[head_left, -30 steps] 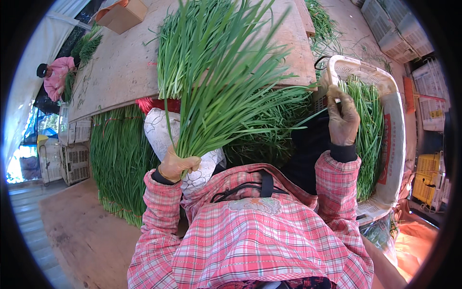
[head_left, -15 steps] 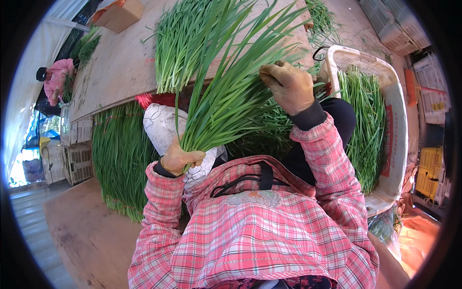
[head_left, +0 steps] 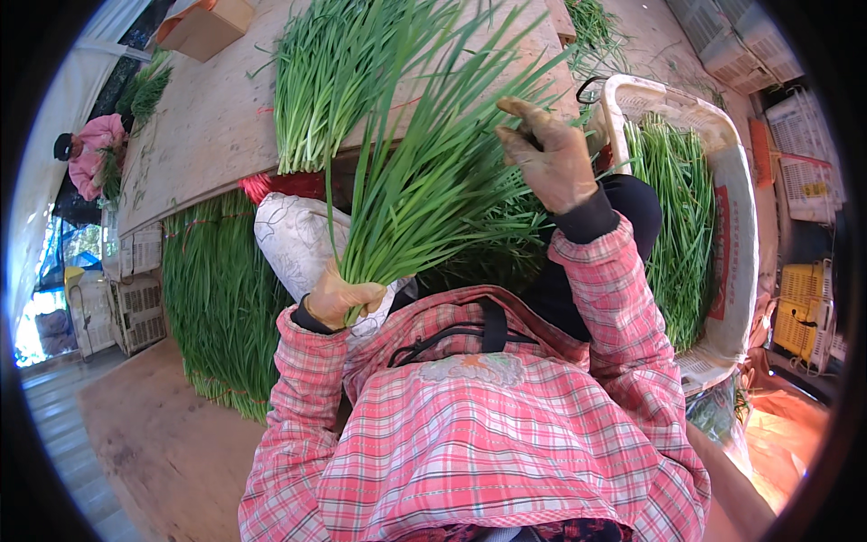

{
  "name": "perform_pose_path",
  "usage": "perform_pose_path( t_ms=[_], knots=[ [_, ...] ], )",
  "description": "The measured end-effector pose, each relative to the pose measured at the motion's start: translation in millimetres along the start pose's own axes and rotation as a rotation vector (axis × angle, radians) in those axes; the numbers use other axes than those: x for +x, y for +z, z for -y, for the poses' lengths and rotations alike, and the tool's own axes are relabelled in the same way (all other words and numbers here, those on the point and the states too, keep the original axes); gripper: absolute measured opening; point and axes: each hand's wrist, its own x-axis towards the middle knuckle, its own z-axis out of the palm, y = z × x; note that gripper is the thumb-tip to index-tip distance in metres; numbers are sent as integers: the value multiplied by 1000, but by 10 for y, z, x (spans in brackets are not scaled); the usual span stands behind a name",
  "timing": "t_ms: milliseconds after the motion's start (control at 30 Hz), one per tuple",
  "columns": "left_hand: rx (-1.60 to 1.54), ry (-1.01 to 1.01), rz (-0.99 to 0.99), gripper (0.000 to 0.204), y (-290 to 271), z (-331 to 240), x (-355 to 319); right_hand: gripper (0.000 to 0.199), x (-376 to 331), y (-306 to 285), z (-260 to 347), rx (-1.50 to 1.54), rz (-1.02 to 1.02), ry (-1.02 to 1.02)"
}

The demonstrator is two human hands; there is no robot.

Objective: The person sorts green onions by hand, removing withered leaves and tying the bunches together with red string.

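Observation:
Gloved in tan, my left hand (head_left: 341,296) is closed round the lower stems of a bunch of garlic chives (head_left: 411,203), whose green leaves fan up and to the right. My right hand (head_left: 551,158), also gloved, is beside the leaf tips on the right, thumb and fingers apart and nothing seen between them. Ahead, a layer of cut garlic chives (head_left: 325,99) lies on the wooden table (head_left: 212,113), pale stem ends toward me. More loose green leaves (head_left: 506,230) lie low between my knees, partly hidden by the bunch.
At my right stands a white plastic crate (head_left: 745,262) holding chives (head_left: 668,217). Tied chive bundles (head_left: 221,307) are stacked at my left. Red strands (head_left: 257,185) hang by the table edge. A cardboard box (head_left: 206,29) sits at the far left, and another person (head_left: 95,154) is beyond.
My right hand's fingers have gone from pinched together to spread, and the hand has shifted slightly right. My left hand keeps its hold on the chives. The view has shifted a little.

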Motion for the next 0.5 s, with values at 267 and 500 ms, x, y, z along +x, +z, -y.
perform_pose_path(
  t_ms=[267,500],
  knots=[
    [-73,-17,31,36,9,14,-18,31,40,36,263,368,302,430],
    [23,-39,33,29,10,77,53,20,33,225,286,475,326,597]
  ],
)
